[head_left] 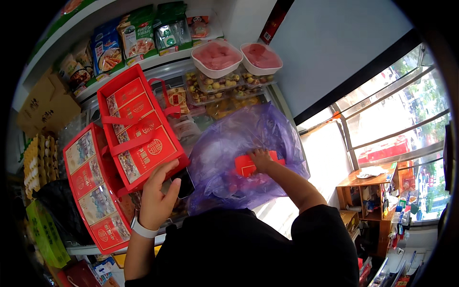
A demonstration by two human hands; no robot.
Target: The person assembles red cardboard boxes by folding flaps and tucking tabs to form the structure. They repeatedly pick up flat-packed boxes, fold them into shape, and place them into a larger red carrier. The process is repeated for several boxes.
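My right hand (260,160) is closed over a small red packet (245,165), which shows on both sides of the fingers. Around it spreads a crumpled translucent purple plastic bag (222,141). With thumb and fingers apart, my left hand (158,197) is up against the near corner of a red gift box (152,149) with red ribbon handles. This box leans on a second red box (95,191) printed with pictures. A dark phone (185,184) lies beside my left thumb, partly hidden. My left wrist bears a white band (143,230).
Clear trays of small round fruit (213,82) sit at the back, under white tubs with pink lids (217,57). Bagged foods (136,36) line a shelf. Egg trays (39,165) stand left; a wooden cabinet (368,184) stands right, by the window.
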